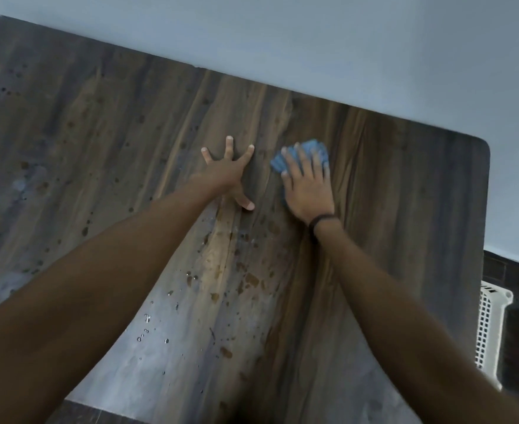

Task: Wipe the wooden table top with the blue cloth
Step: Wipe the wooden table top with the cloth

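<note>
Head view: right hand (308,186) fingers straight and close together, pressing crumpled blue cloth (276,163) flat under fingertips. Left hand (230,175) fingers splayed wide just beside cloth, on dark streaked wooden table top (99,142). Water droplets (148,328) behind wrists.

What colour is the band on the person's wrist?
Black. The wristband on the right wrist shows best in the head view.

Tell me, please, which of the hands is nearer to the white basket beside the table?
Right. The right hand presses the blue cloth, on the side toward the white basket beside the table; the left hand is spread on the bare wood, farther from it.
</note>
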